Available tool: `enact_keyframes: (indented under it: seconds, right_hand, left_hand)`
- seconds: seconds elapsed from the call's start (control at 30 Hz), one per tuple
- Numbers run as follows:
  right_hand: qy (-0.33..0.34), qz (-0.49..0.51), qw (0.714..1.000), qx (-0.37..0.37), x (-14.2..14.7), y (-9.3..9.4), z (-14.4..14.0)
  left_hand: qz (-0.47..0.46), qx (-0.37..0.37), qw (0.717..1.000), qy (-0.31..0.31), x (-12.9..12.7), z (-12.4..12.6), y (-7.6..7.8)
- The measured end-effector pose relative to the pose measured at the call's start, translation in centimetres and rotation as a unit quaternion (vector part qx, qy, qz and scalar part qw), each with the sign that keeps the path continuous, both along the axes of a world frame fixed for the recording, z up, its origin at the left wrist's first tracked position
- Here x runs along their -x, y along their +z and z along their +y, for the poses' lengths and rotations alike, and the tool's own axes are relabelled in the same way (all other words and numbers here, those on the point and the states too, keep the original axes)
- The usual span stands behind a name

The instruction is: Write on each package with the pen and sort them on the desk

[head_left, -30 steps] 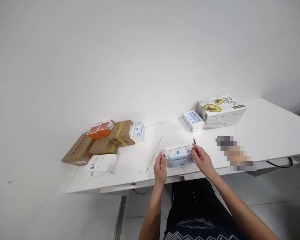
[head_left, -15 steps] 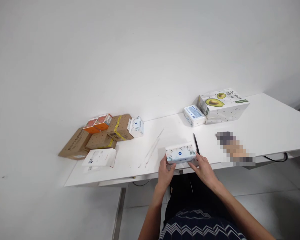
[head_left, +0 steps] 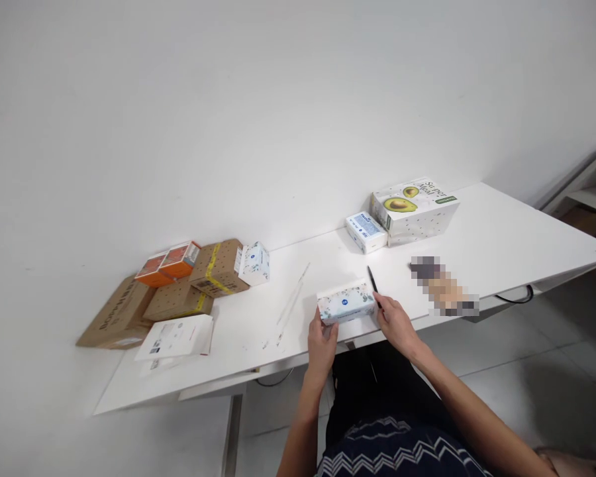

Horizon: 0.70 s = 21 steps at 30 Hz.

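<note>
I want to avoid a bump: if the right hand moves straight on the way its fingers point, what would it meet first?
The right hand points up-left, with its fingers at the tissue pack, so it would press that first. The black pen lies just beside this line; depth is unclear.

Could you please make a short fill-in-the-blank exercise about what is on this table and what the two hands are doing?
1. Both hands, the left hand and the right hand, hold a pack of ____ at its two ends.
2. The black pen lies on the white table just beyond the ____ hand.
3. The big white box by the wall shows pictures of a halved ____.
4. The two orange boxes rest on top of brown ____ boxes.

Missing words: tissues; right; avocado; cardboard
</note>
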State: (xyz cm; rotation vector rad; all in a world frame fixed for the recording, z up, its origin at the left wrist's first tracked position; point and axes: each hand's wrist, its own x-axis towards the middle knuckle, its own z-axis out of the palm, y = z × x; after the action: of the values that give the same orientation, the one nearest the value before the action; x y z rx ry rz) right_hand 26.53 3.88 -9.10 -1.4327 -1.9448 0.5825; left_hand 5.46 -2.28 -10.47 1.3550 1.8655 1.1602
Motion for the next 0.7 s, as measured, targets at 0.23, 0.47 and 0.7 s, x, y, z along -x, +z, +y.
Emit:
enact_keyframes:
  seconds: [0.23, 0.47, 0.7]
  right_hand:
    - [-0.028, -0.135, 0.984, 0.11, 0.0, 2.0, 4.1]
    - [-0.013, -0.106, 0.983, 0.146, 1.4, 1.4, 5.9]
    - [-0.03, 0.027, 0.985, 0.167, -2.8, 2.1, 5.3]
  left_hand:
    - [0.139, -0.154, 0.978, 0.005, -0.7, -0.6, 2.4]
    - [0.283, -0.211, 0.934, -0.06, -1.7, 0.5, 2.8]
    - [0.299, -0.209, 0.928, -0.079, -2.6, 1.6, 2.4]
